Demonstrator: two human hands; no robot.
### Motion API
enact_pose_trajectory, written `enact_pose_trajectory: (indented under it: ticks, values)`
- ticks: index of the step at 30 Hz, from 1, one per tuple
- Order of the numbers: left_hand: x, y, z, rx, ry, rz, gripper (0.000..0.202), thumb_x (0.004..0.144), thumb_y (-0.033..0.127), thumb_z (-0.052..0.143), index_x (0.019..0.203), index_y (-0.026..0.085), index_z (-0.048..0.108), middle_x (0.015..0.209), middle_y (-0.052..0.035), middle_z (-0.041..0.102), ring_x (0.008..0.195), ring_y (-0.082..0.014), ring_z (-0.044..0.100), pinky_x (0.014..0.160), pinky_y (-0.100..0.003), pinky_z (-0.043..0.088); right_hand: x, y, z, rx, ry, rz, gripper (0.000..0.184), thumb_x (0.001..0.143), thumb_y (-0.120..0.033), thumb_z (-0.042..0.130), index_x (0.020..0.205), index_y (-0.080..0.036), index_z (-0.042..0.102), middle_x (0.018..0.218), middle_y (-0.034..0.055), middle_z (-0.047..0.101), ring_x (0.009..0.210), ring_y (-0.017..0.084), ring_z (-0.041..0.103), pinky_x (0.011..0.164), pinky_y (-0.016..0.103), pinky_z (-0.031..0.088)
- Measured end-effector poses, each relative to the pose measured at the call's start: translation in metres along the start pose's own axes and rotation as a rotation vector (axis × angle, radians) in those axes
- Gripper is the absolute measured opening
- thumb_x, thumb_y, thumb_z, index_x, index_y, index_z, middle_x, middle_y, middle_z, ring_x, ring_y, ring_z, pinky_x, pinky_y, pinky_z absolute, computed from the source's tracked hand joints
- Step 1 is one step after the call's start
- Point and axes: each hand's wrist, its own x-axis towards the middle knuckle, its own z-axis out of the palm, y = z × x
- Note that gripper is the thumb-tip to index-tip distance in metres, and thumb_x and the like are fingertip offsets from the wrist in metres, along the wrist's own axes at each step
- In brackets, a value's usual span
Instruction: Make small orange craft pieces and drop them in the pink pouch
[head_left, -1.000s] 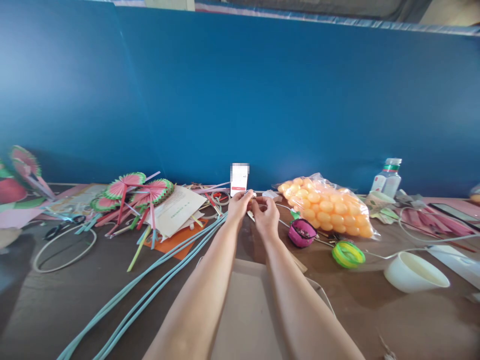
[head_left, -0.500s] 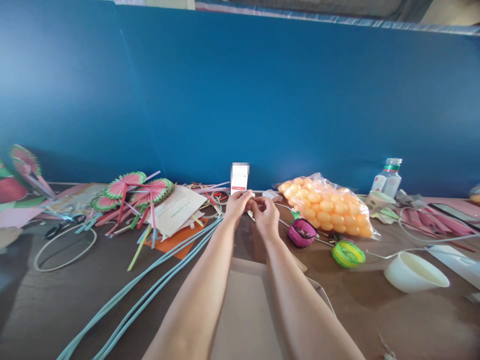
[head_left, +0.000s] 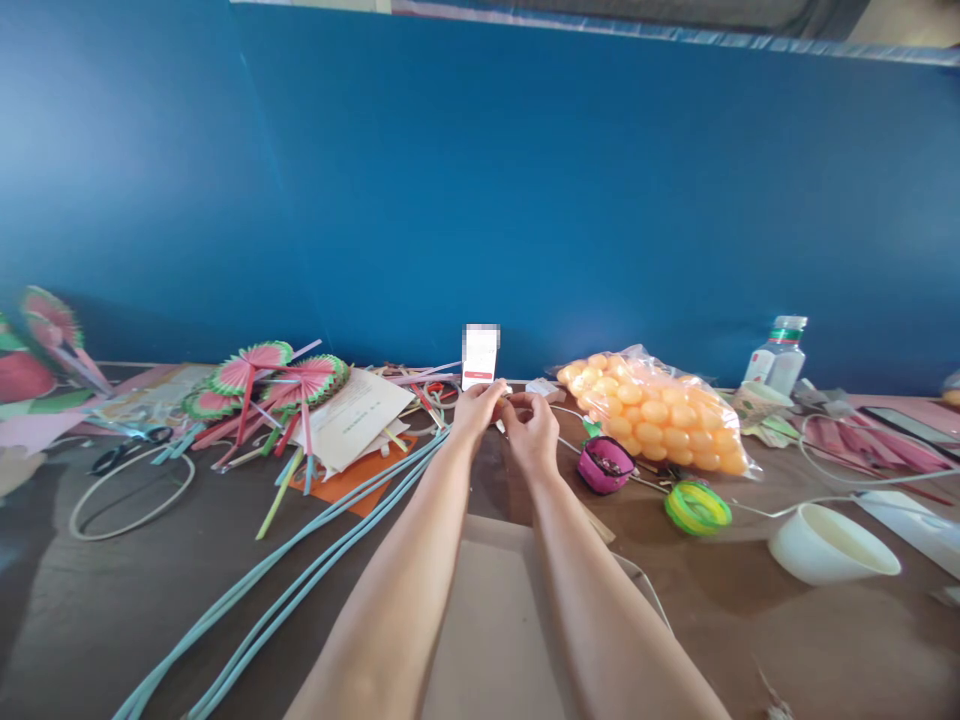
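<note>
Both arms reach far forward over the brown table (head_left: 757, 640). My left hand (head_left: 476, 410) and my right hand (head_left: 531, 430) meet at the table's back, fingertips pinched together on a small pale thing (head_left: 504, 392) too small to name. A thin pale strip (head_left: 499, 426) hangs just below the fingers. Right behind the hands stands a small white box (head_left: 479, 357) with a red band. A flat tan cardboard sheet (head_left: 495, 620) lies under my forearms.
Watermelon-patterned paper fans (head_left: 281, 378), papers and coloured sticks lie at left, with scissors (head_left: 120, 452), a wire ring (head_left: 131, 495) and long light-blue tubes (head_left: 300, 570). At right are a bag of orange balls (head_left: 656, 410), a magenta pouch (head_left: 604, 464), a green coil (head_left: 697, 506), a white bowl (head_left: 832, 543) and a bottle (head_left: 776, 357).
Almost nothing differs; the hands stay pinched together at the same spot with only slight finger shifts, and the view drifts a touch.
</note>
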Motion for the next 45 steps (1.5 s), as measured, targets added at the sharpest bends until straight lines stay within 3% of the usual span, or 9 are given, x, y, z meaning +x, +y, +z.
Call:
enact_pose_trajectory:
  ticks: [7, 13, 22, 27, 31, 38, 45]
  values:
    - [-0.0024, 0.0031, -0.0014, 0.093, 0.023, 0.048, 0.022, 0.069, 0.038, 0.076, 0.071, 0.016, 0.070, 0.057, -0.0006, 0.058, 0.052, -0.0108, 0.051, 0.052, -0.022, 0.040, -0.0001, -0.0033, -0.0017, 0.004, -0.012, -0.029, 0.015, 0.076, -0.036, 0.064, 0.081, -0.022, 0.063, 0.081, 0.0029, 0.070, 0.063, 0.018, 0.059, 0.067, 0.032, 0.047]
    - [-0.0026, 0.0027, -0.0009, 0.164, 0.036, 0.080, 0.021, 0.069, 0.038, 0.076, 0.070, 0.017, 0.072, 0.059, -0.0019, 0.060, 0.055, -0.0125, 0.052, 0.053, -0.023, 0.039, 0.0002, -0.0022, -0.0009, 0.008, -0.019, 0.034, 0.014, 0.076, -0.036, 0.064, 0.080, -0.023, 0.060, 0.080, 0.0030, 0.070, 0.066, 0.020, 0.062, 0.068, 0.033, 0.049]
    - [0.0003, 0.0023, -0.0008, -0.041, 0.051, -0.073, 0.030, 0.066, 0.041, 0.079, 0.074, 0.014, 0.070, 0.059, -0.0015, 0.060, 0.047, -0.0076, 0.049, 0.050, -0.021, 0.040, 0.0005, -0.0007, 0.0029, 0.124, -0.004, 0.036, 0.013, 0.075, -0.033, 0.062, 0.081, -0.022, 0.058, 0.075, 0.0019, 0.068, 0.062, 0.018, 0.062, 0.064, 0.032, 0.052]
    - [0.0026, 0.0016, -0.0020, -0.179, 0.007, -0.146, 0.033, 0.067, 0.041, 0.080, 0.080, 0.013, 0.070, 0.067, -0.0038, 0.065, 0.053, -0.0086, 0.057, 0.053, -0.020, 0.043, 0.0028, 0.0018, 0.0049, 0.237, -0.011, 0.090, 0.019, 0.074, -0.035, 0.064, 0.086, -0.021, 0.060, 0.079, 0.0032, 0.068, 0.062, 0.017, 0.061, 0.057, 0.030, 0.052]
    - [0.0017, 0.0033, -0.0018, -0.263, 0.022, -0.188, 0.028, 0.072, 0.037, 0.078, 0.080, 0.012, 0.068, 0.067, -0.0033, 0.065, 0.052, -0.0073, 0.056, 0.052, -0.019, 0.044, 0.0050, -0.0019, 0.0048, 0.363, -0.027, 0.162, 0.024, 0.072, -0.040, 0.068, 0.085, -0.021, 0.062, 0.071, 0.0008, 0.066, 0.055, 0.015, 0.058, 0.051, 0.029, 0.050]
    - [0.0012, 0.0046, -0.0018, -0.263, 0.009, -0.178, 0.025, 0.074, 0.034, 0.076, 0.081, 0.011, 0.068, 0.065, -0.0024, 0.063, 0.049, -0.0064, 0.054, 0.049, -0.018, 0.043, 0.0073, -0.0036, 0.0055, 0.594, -0.087, 0.309, 0.029, 0.064, -0.040, 0.076, 0.080, -0.020, 0.064, 0.066, -0.0027, 0.064, 0.047, 0.010, 0.051, 0.047, 0.027, 0.049]
    - [0.0001, 0.0038, -0.0016, -0.199, 0.007, -0.115, 0.032, 0.068, 0.039, 0.080, 0.081, 0.012, 0.069, 0.066, -0.0023, 0.063, 0.051, -0.0071, 0.054, 0.050, -0.019, 0.044, 0.0080, -0.0043, 0.0059, 0.635, -0.099, 0.347, 0.030, 0.061, -0.040, 0.079, 0.078, -0.020, 0.065, 0.062, -0.0041, 0.062, 0.046, 0.009, 0.049, 0.047, 0.026, 0.050]
